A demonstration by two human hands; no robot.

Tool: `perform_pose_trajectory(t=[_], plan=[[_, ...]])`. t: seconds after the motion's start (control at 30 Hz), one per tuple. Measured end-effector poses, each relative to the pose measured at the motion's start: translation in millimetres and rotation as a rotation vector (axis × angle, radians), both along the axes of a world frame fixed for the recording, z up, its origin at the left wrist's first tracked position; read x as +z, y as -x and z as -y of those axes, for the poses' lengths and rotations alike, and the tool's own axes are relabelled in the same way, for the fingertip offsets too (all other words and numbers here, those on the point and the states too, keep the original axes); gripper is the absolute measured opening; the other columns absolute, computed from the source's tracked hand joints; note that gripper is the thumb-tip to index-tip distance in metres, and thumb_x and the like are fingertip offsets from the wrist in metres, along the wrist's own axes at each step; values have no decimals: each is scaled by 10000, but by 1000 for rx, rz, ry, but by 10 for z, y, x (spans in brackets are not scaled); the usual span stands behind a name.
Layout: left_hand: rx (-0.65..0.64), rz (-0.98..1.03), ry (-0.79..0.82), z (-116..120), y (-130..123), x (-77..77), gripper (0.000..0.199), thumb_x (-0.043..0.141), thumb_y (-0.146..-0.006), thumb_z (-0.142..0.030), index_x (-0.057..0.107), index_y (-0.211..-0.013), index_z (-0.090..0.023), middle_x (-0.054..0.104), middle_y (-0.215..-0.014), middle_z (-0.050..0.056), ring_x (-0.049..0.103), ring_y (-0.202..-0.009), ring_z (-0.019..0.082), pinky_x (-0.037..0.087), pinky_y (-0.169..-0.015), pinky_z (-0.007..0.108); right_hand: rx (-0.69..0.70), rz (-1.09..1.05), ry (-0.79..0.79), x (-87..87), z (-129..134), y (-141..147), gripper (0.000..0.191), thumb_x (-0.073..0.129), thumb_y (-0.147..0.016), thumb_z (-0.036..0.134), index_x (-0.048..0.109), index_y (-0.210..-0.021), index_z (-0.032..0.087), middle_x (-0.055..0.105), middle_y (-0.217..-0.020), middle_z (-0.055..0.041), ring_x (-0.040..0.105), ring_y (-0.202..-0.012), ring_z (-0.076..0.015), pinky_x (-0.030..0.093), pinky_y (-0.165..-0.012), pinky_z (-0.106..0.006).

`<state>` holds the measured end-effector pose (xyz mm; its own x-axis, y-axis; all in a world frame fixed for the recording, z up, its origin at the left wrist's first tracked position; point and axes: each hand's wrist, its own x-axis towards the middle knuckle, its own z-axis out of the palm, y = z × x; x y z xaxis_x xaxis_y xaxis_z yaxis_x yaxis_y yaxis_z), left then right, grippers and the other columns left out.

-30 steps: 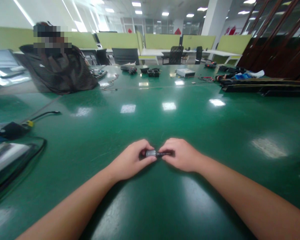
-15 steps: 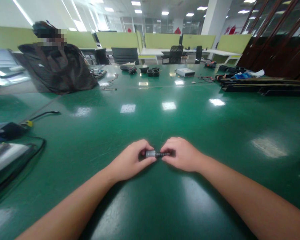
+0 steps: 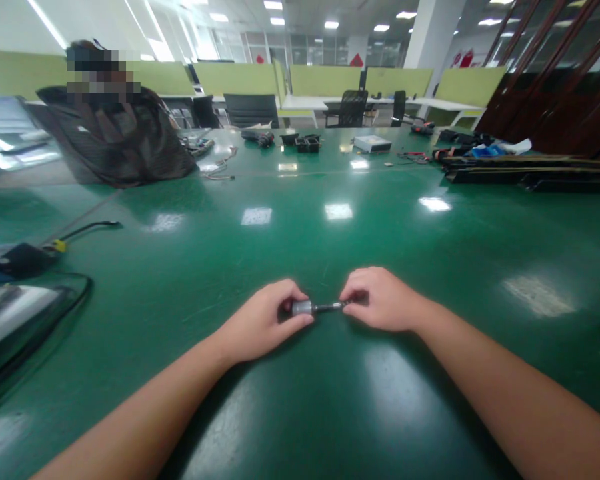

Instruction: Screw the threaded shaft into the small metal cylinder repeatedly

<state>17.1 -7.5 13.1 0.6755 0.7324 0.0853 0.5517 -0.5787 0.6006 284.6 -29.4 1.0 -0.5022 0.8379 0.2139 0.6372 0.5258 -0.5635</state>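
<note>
My left hand (image 3: 267, 319) is closed around a short grey cylinder (image 3: 303, 307) with a thin metal shaft (image 3: 327, 307) sticking out to the right. The cylinder's left end is hidden in my fingers. At the shaft's right tip, my right hand (image 3: 375, 300) pinches a small dark ridged piece, which looks like a coil spring (image 3: 347, 303). Most of this piece is hidden by my fingers, and I cannot tell whether it still touches the shaft. Both hands are low over the green tabletop (image 3: 300, 253).
A large dark bag (image 3: 130, 147) stands at the back left. Cables and a black adapter (image 3: 23, 261) lie at the left edge. Farther back sit a silver box (image 3: 373, 143) and black parts (image 3: 305, 142). Long black strips (image 3: 530, 172) lie at the back right.
My right hand has moved right, drawing the dark ridged piece along the shaft and baring the metal. My left hand and the cylinder have stayed almost in place.
</note>
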Motion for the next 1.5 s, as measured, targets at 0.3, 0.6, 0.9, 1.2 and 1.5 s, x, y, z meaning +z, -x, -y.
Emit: perform_pose_trajectory(t=[0.3, 0.6, 0.9, 1.2, 1.5], plan=[[-7, 11, 5, 17, 32, -3, 242, 651, -899, -421, 638, -959, -187, 648, -883, 30, 601, -779, 184, 463, -698, 291, -23, -75, 111, 7, -9, -53, 59, 741, -761, 176, 755, -816, 158, 678, -743, -14, 603, -646, -122, 455, -605, -241], [9, 1, 5, 2, 19, -13, 248, 693, -858, -406, 650, -981, -195, 650, -873, 17, 604, -774, 181, 455, -690, 287, 31, -77, 62, -20, -8, 41, 91, 741, -822, 225, 781, -889, 178, 706, -814, -27, 619, -717, -135, 454, -668, -255], [-5, -8, -32, 3, 9, -22, 217, 712, -838, -364, 632, -939, -189, 649, -863, 10, 601, -764, 179, 442, -689, 285, 43, -66, 2, -51, 36, 203, 171, 735, -811, 154, 761, -979, 173, 721, -916, -49, 628, -852, -176, 474, -779, -297], [-22, 13, -55, 3, 20, -53, 218, 725, -835, -359, 627, -940, -195, 640, -853, 3, 592, -762, 175, 439, -686, 284, 72, -63, -61, -75, 56, 272, 135, 701, -866, 183, 752, -990, 176, 727, -959, -58, 625, -930, -199, 479, -853, -335], [-34, 25, -53, 5, 24, -46, 296, 776, -791, -364, 637, -995, -202, 650, -883, 0, 606, -783, 173, 456, -707, 287, 77, -60, -69, -81, 63, 297, 153, 691, -879, 195, 753, -1019, 186, 738, -978, -55, 635, -938, -199, 487, -861, -333]])
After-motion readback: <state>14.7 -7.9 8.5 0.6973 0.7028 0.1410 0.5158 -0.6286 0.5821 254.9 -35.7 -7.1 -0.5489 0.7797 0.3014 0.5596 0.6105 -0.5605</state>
